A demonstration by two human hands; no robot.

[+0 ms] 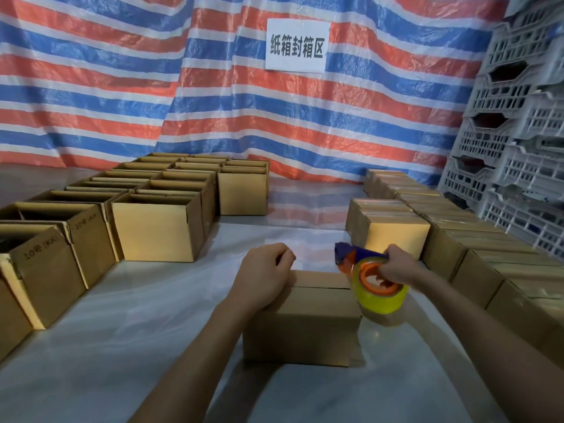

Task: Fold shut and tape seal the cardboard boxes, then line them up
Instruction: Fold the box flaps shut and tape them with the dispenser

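Straight ahead at 12 o'clock, nearest to me, the cardboard box (302, 325) sits on the bench (137, 315) with its top flaps folded down. The seam between them shows as a dark line across the top. My left grip (262, 276) rests on the box's top at its 10 o'clock corner, closed in a loose fist with nothing visible inside it. My right grip (399, 265) is at the box's 2 o'clock corner, its fingers curled round the tape dispenser (380, 296). This is a yellowish roll on an orange hub with a blue end piece pointing toward 11 o'clock, and the roll hangs just over the box's right edge; I cannot tell if it touches the cardboard. Farther out, from 9 to 11 o'clock, the open boxes (155, 227) stand in close rows with their flaps up, and the nearest ones bear printed marks on their sides. From 1 to 3 o'clock the closed boxes (387, 230) lie packed side by side in a line running away from me. At 2 o'clock, behind that line, grey plastic crates (518, 123) are stacked high. Across the back, from 9 to 1 o'clock, a red, white and blue striped tarp (122, 87) hangs. A white sign (297, 45) with dark characters is fixed to it at 12 o'clock.
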